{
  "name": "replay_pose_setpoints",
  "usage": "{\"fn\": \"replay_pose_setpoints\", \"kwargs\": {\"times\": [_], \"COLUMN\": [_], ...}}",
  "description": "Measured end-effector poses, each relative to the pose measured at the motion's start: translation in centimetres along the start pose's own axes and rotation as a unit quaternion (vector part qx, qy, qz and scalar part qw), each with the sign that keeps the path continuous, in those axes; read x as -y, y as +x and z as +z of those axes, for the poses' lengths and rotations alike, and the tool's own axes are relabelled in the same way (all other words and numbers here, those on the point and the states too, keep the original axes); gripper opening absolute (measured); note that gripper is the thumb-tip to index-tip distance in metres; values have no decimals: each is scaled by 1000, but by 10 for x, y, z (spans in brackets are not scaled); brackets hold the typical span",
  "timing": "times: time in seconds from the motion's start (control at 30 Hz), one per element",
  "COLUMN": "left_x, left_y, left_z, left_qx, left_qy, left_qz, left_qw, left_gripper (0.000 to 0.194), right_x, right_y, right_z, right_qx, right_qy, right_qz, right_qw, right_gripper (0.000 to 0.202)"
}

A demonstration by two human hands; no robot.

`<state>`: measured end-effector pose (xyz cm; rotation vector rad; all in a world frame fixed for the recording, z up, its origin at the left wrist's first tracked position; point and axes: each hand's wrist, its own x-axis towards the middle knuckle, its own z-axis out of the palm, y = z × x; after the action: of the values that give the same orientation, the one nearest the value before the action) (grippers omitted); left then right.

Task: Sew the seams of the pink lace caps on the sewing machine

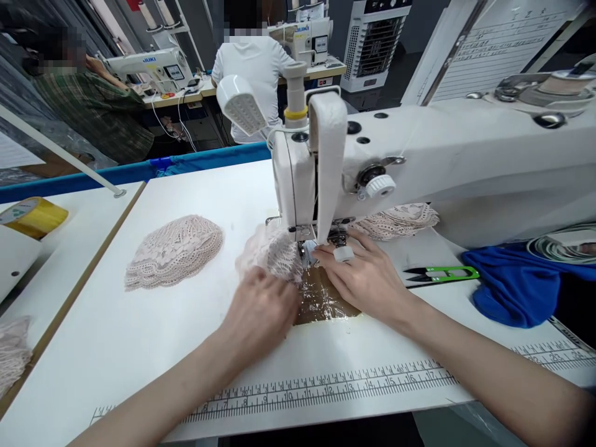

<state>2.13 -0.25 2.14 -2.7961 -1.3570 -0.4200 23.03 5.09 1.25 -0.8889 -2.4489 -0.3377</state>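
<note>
A pale pink lace piece (274, 251) lies bunched at the left of the sewing machine's needle area, partly under the machine head (302, 180). My left hand (265, 307) is closed on its near edge, fingers curled and slightly blurred. On the right of the presser foot, my right hand (367, 273) rests with fingers stretched forward and somewhat apart. Its fingertips reach a small white bit (309, 249) by the foot; whether they grip it is unclear. Under the hands is a brown, shiny tape-covered plate (321, 301).
Layered lace pieces (174, 251) lie to the left, with more lace (395, 220) behind the needle area. Green thread snips (442, 274) and blue cloth (516, 285) are at right. A printed ruler (326, 391) runs along the front edge. Two people sit at machines beyond.
</note>
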Motion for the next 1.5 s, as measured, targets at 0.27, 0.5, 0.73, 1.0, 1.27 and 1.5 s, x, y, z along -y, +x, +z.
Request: {"fn": "replay_pose_setpoints", "kwargs": {"times": [0.27,0.5,0.73,1.0,1.27,1.5], "left_x": [9,10,9,0,6,6], "left_y": [4,3,5,4,2,3], "left_z": [-2,-5,-12,-16,-9,-9], "left_qx": [-28,-78,-86,31,-6,-47], "left_qy": [-56,-157,-433,-514,-415,-418], "left_qz": [17,-50,-173,-155,-182,-210], "left_qw": [998,983,880,843,891,882], "left_gripper": [19,17,10,38,44,26], "right_x": [2,11,15,21,22,17], "right_y": [-3,1,1,-2,-4,-3], "right_z": [2,-5,-6,-1,1,3], "right_qx": [-8,111,213,267,222,197], "right_qy": [67,281,459,527,420,442], "right_qz": [39,124,183,254,240,275], "right_qw": [997,945,843,766,847,831], "right_gripper": [25,36,24,28,10,11]}}
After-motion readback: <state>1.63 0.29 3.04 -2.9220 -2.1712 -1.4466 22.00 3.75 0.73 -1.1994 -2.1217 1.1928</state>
